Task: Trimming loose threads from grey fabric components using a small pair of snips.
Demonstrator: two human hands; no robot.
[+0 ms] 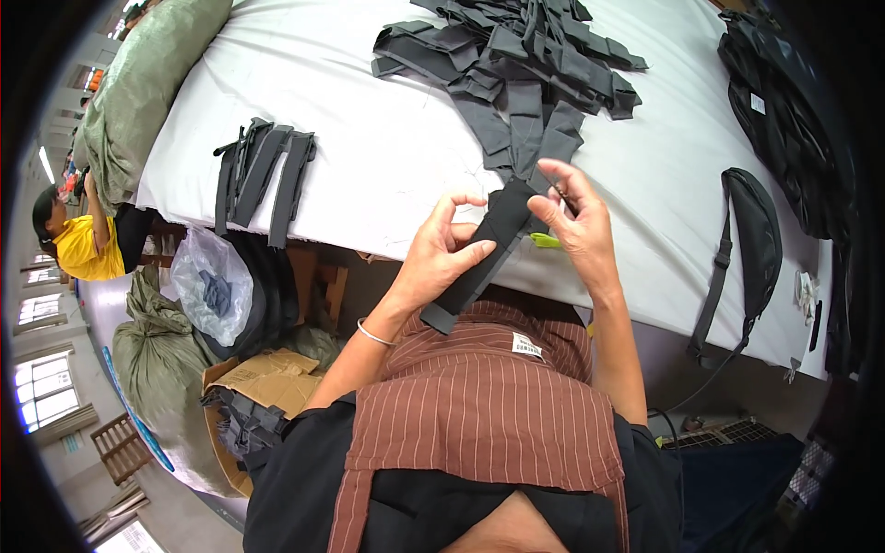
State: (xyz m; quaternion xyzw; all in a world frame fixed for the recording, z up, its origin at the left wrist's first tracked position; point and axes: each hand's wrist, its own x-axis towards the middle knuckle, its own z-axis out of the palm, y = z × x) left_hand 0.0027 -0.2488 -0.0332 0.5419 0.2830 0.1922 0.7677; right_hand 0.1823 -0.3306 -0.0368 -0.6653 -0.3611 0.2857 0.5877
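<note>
My left hand grips a black fabric strip between thumb and fingers, and the strip slants down toward my apron. On the strip's other side, my right hand is closed with its thumb and index finger around a small, thin dark thing whose kind I cannot make out. A yellow-green object shows just under that hand by the table's edge. Beyond the strip, a large pile of dark grey fabric strips spreads over the white table, its nearest pieces reaching up to my hands.
Several sorted strips lie on the white table at left. A black waist bag and black bags are at right. Lower left are a box of dark pieces and large green sacks. A person in yellow is far left.
</note>
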